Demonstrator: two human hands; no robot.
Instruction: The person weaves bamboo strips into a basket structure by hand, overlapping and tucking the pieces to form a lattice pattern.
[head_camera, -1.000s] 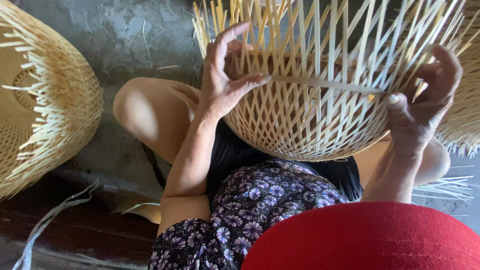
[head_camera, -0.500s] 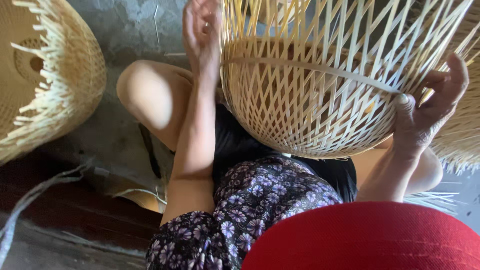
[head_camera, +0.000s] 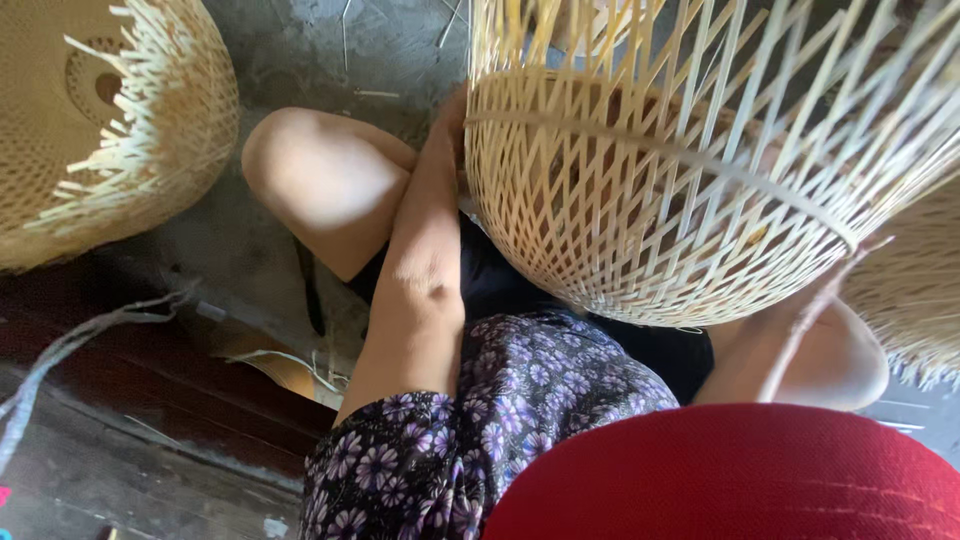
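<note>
The half-woven bamboo basket (head_camera: 680, 190) is held above the lap, its rounded bottom just over the dark shorts and flowered top (head_camera: 480, 440), its loose upright strips running out of the top of the view. Compared with the 2 earlier pictures, the basket is seen closer and larger, and both hands are lost from sight. The left hand (head_camera: 452, 125), spread on the weave 1 second ago and raised to the strips half a second ago, is now almost wholly hidden behind the basket's left edge; only the wrist and forearm are shown, so its grip cannot be told. The right hand (earlier wrapped on the basket's right side) is not shown at all; only the arm (head_camera: 800, 340) is seen under the rim band. It is judged that the basket is being turned or drawn nearer. A second woven basket (head_camera: 130, 130) is left on the concrete floor (head_camera: 240, 250), well apart.
</note>
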